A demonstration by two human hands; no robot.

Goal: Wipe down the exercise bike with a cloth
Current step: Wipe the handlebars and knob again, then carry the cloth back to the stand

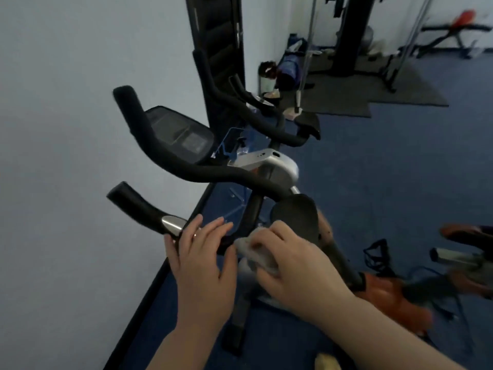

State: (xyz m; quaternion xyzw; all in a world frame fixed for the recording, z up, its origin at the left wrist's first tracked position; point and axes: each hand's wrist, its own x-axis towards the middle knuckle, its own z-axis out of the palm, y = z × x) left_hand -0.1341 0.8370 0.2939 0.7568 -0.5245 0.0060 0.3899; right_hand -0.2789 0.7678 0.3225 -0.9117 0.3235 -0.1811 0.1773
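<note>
The exercise bike [269, 166] stands close to the wall, with black foam handlebars, a dark console [181, 133] and a silver housing. My left hand [202, 252] lies over the near handlebar [138, 206] beside its silver sensor plate, fingers fairly straight across the bar. Just right of it, my right hand [288, 260] grips a crumpled grey cloth [256, 253] and presses it against the same handlebar. The bar under both hands is hidden.
A white wall runs along the left. A mirror panel [221, 49] stands behind the bike. Blue carpet covers the floor, with a dark mat and a weight machine [352, 36] at the back. Orange bike parts and cables [381, 287] lie to the right.
</note>
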